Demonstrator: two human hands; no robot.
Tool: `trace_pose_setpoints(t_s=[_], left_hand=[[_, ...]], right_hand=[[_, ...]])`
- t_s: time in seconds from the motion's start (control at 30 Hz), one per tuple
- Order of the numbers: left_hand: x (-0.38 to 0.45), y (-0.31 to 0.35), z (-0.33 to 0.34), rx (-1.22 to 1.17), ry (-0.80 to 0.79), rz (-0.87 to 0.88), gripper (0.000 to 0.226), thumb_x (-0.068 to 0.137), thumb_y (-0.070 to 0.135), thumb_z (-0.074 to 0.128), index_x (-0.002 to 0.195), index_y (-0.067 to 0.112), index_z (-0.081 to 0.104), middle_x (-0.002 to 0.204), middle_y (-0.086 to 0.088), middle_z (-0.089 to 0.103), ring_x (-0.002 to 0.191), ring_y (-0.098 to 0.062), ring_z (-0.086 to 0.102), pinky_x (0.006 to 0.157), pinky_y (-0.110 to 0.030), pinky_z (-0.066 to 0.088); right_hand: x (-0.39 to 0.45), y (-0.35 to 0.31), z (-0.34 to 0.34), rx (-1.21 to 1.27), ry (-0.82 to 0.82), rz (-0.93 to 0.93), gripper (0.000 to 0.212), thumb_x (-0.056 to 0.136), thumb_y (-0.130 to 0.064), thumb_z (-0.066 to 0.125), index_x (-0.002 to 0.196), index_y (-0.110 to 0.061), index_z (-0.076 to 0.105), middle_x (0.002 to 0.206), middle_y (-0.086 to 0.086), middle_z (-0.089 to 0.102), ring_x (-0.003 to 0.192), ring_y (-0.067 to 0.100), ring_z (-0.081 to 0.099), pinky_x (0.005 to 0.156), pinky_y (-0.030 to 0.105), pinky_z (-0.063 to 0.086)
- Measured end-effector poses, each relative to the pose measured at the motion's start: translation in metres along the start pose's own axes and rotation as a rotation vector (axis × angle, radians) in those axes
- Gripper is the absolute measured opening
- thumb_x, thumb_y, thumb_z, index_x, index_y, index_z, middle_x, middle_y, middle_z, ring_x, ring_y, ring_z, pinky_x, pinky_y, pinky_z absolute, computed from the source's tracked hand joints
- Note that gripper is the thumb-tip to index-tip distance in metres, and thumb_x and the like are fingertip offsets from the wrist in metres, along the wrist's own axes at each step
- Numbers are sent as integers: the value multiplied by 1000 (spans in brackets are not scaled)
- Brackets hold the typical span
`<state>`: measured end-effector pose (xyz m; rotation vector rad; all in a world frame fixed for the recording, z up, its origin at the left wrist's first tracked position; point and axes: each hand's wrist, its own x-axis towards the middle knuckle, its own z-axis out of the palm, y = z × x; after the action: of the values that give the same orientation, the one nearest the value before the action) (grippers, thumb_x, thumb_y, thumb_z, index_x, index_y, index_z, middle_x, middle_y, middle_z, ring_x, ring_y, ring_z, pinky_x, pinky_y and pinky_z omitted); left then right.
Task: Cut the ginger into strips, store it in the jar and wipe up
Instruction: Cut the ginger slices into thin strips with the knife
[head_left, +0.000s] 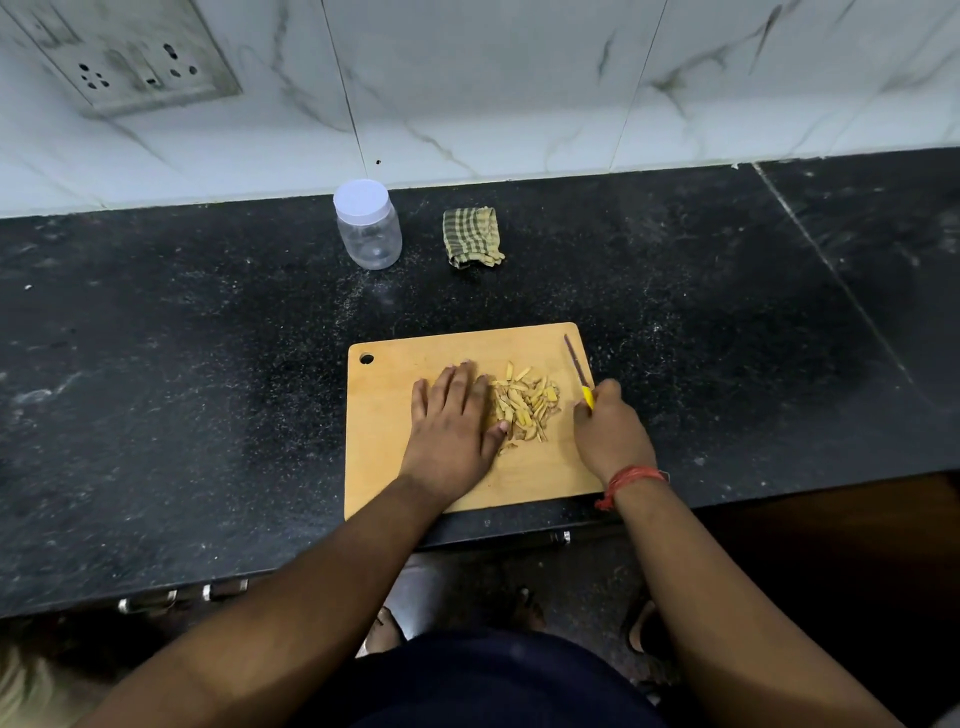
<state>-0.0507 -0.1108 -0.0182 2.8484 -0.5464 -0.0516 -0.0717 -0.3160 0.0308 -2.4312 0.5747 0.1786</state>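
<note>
A pile of ginger strips (527, 402) lies on the wooden cutting board (384, 457) at the counter's front edge. My left hand (454, 421) rests flat on the board, fingers together, its side touching the pile's left edge. My right hand (610, 428) is shut on a yellow-handled knife (578, 368), whose blade points away along the board's right edge. A clear plastic jar (369, 228) with its white lid on stands behind the board near the wall. A folded green checked cloth (471, 236) lies to the right of the jar.
The black speckled stone counter (182, 364) runs left and right, with a seam at the far right. A marble-tiled wall with a socket plate (130, 57) backs it. Drawer handles (182, 597) show below the counter's front edge.
</note>
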Motion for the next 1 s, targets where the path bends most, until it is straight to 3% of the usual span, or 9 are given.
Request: trace_pose_setpoints(t_s=[0.1,0.3,0.67,0.83,1.0], left_hand=[[2,0,-2,16,-52,-16,74,101,62,21,161,21,9,170,-9,-2,156,-28,-5,124,-57,0],[7,2,-4,36,-102,-59,75,101,64,14,161,24,-2,169,-8,-13,155,-28,-15,123,-58,-4],[2,1,-12,47,-123,-72,72,103,64,12,160,26,-10,166,-8,-22,153,-28,-21,122,-56,-11],[0,2,-12,47,-117,-66,72,103,63,13,161,25,-8,167,-8,-20,153,-28,-20,122,-55,-11],[-2,2,-13,50,-124,-66,72,103,64,11,160,26,-11,166,-8,-22,152,-28,-23,121,-54,-13]], right_hand=[[6,9,2,-47,78,-7,15,101,-24,49,99,-13,40,97,12,60,73,28,55,61,36,40],[5,13,18,-163,141,-51,23,99,-19,50,116,-4,44,122,17,48,93,38,61,62,36,41],[-1,16,24,-258,189,-70,24,98,-20,52,116,-6,47,121,15,45,85,31,65,63,36,49],[-1,18,24,-282,187,-73,24,98,-22,52,116,-6,48,119,14,48,93,31,62,69,39,52],[1,21,25,-313,187,-106,30,96,-24,54,119,-5,50,120,15,50,106,32,52,88,41,46]])
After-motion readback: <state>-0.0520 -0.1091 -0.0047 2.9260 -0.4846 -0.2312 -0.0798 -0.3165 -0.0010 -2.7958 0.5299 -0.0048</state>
